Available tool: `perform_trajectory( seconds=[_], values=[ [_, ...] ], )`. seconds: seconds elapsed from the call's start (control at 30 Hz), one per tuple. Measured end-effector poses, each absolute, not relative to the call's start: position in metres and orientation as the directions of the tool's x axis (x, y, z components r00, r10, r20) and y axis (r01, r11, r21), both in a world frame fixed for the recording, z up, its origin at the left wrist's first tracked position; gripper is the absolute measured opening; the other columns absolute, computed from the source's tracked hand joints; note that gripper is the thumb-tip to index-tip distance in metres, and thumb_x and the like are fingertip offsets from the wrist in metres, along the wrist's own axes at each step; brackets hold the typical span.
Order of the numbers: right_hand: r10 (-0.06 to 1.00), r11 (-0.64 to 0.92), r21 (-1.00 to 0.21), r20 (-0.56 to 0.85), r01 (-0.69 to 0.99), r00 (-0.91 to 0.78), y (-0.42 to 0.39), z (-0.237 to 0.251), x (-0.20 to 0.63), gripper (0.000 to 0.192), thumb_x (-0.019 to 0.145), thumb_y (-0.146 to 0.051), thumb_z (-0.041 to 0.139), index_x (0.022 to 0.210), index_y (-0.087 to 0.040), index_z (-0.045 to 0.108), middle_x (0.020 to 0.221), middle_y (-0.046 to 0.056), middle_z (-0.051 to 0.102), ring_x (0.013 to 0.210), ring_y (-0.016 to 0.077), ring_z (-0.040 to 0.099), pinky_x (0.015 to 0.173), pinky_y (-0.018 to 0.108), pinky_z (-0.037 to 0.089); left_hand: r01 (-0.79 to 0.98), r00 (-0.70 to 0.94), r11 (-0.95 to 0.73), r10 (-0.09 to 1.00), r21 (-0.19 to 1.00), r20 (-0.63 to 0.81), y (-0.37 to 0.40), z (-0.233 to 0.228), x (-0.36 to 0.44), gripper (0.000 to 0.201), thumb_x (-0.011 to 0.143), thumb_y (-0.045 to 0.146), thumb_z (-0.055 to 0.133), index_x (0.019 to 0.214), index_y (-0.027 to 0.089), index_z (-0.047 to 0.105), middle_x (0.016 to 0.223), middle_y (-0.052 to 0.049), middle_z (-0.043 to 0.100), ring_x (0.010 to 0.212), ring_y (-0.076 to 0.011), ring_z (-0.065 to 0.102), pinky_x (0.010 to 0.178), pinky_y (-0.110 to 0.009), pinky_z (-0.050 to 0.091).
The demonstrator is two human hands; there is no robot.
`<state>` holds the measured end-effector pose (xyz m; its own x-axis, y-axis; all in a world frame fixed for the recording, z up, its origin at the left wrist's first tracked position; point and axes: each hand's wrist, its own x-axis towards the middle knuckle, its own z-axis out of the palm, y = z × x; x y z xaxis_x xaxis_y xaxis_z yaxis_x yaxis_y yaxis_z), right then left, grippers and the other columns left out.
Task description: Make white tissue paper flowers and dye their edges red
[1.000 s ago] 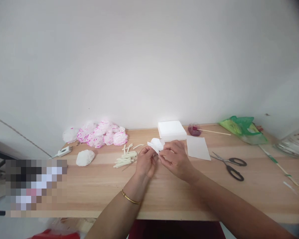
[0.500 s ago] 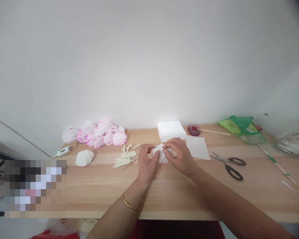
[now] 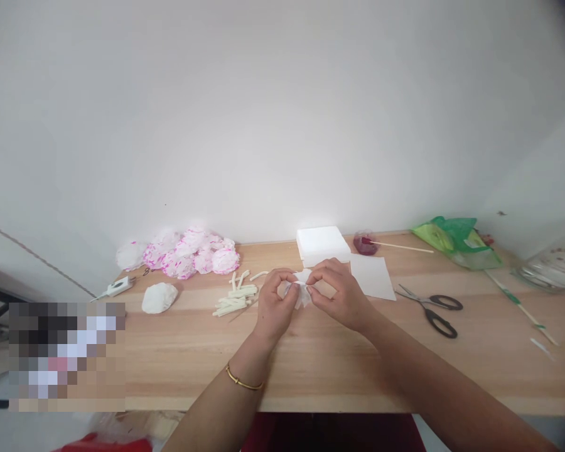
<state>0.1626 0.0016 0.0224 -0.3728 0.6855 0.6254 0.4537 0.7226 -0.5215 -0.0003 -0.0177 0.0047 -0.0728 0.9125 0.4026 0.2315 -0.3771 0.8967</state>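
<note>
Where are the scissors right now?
In the head view, the scissors lie flat on the wooden table, right of the right hand, just beyond the loose white sheet.

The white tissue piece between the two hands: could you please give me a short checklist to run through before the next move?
1. Left hand pinches the white tissue piece: ok.
2. Right hand pinches it from the other side: ok.
3. Tissue free of tears: cannot tell, mostly hidden by fingers.
4. Scissors lying apart on the table, right of the hands: ok.
5. Cream sticks lying beside the left hand: ok.
</note>
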Motion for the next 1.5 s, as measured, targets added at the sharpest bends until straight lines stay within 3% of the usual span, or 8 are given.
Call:
perform_trajectory(
  seconds=[0.3, 0.6, 0.8, 0.9, 1.17, 1.5],
  values=[
    [0.685, 0.726, -0.545, 0.632, 0.420, -0.363, 0.003, 0.020, 0.160, 0.012, 0.076, -0.013, 0.058, 0.082, -0.022, 0.053, 0.082, 0.003, 0.058, 0.080, 0.0191, 0.051, 0.075, 0.037, 0.041, 0.223, -0.025, -0.409, 0.905, 0.885, 0.424, -0.018, 0.002, 0.001, 0.002, 0.081, 0.019, 0.055, 0.080, 0.018, 0.057, 0.093, -0.006, 0.060, 0.093, -0.0178, 0.057, 0.087, -0.033, 0.042],
    [0.611, 0.783, -0.455, 0.688, 0.424, -0.390, 0.003, 0.017, 0.158, 0.015, 0.072, -0.008, 0.057, 0.072, -0.021, 0.050, 0.078, 0.001, 0.056, 0.076, 0.0171, 0.050, 0.075, 0.035, 0.039, 0.288, -0.021, -0.445, 0.882, 0.848, 0.470, -0.018, 0.001, 0.003, 0.005, 0.080, 0.015, 0.053, 0.080, 0.019, 0.056, 0.091, -0.005, 0.060, 0.092, -0.0175, 0.057, 0.086, -0.034, 0.043],
    [0.600, 0.767, -0.404, 0.726, 0.498, -0.336, 0.004, 0.018, 0.158, 0.015, 0.072, -0.008, 0.057, 0.072, -0.020, 0.049, 0.077, 0.001, 0.058, 0.076, 0.0166, 0.051, 0.075, 0.034, 0.037, 0.535, -0.177, -0.491, 0.731, 0.688, 0.659, -0.023, 0.006, 0.004, 0.002, 0.079, 0.017, 0.059, 0.081, 0.019, 0.059, 0.089, -0.004, 0.053, 0.090, -0.0177, 0.052, 0.084, -0.035, 0.041],
    [0.569, 0.762, -0.337, 0.756, 0.552, -0.324, 0.004, 0.017, 0.158, 0.014, 0.074, -0.008, 0.057, 0.072, -0.020, 0.049, 0.073, 0.000, 0.060, 0.073, 0.0157, 0.051, 0.074, 0.034, 0.035, 0.608, -0.137, -0.498, 0.702, 0.619, 0.699, -0.027, 0.006, 0.006, 0.005, 0.079, 0.018, 0.061, 0.082, 0.019, 0.064, 0.083, -0.003, 0.050, 0.084, -0.0166, 0.051, 0.078, -0.033, 0.041],
    [0.534, 0.749, -0.198, 0.745, 0.632, -0.400, 0.002, 0.017, 0.156, 0.011, 0.080, -0.012, 0.057, 0.072, -0.019, 0.053, 0.074, 0.000, 0.063, 0.073, 0.0154, 0.049, 0.074, 0.034, 0.032, 0.518, -0.107, -0.479, 0.786, 0.709, 0.610, -0.029, 0.005, 0.011, 0.008, 0.078, 0.018, 0.061, 0.083, 0.021, 0.067, 0.081, -0.003, 0.054, 0.081, -0.0160, 0.053, 0.075, -0.031, 0.043],
    [0.538, 0.756, -0.191, 0.726, 0.626, -0.428, 0.001, 0.015, 0.156, 0.010, 0.084, -0.016, 0.054, 0.075, -0.020, 0.056, 0.078, 0.001, 0.063, 0.076, 0.0169, 0.050, 0.075, 0.036, 0.031, 0.496, -0.116, -0.437, 0.823, 0.751, 0.556, -0.029, 0.008, 0.012, 0.007, 0.077, 0.017, 0.059, 0.075, 0.019, 0.065, 0.078, -0.002, 0.055, 0.081, -0.0163, 0.054, 0.075, -0.031, 0.043]
  ],
)
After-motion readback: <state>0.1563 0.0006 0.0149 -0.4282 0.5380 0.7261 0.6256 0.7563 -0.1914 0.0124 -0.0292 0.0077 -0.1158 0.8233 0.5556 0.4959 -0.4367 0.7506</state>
